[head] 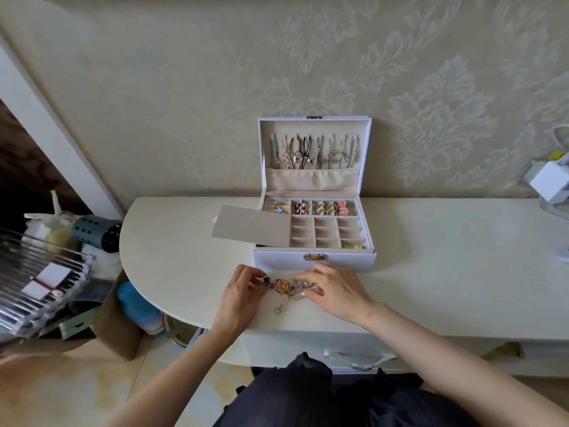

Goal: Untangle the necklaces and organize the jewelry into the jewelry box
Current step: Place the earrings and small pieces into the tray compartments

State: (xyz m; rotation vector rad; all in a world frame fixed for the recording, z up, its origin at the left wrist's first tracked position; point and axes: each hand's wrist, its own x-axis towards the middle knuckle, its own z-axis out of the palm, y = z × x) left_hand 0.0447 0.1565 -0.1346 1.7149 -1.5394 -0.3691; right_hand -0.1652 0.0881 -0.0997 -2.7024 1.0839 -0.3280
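- left grip (238,291) is pinching one end of the jewelry tangle (284,286), right grip (335,291) is clamping the other, likely to tease pieces apart.
- the tangle is lying on the bench (431,257) at 6 o'clock from the open jewelry box (314,260), handy for sorting.

Cream table (431,257) holds jewelry box (314,261) and loose jewelry (283,285).

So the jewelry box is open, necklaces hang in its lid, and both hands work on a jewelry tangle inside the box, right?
Not inside. The jewelry box is open with necklaces hanging in its lid, but the left hand and right hand work on the jewelry tangle on the table in front of the box, as the head view shows.
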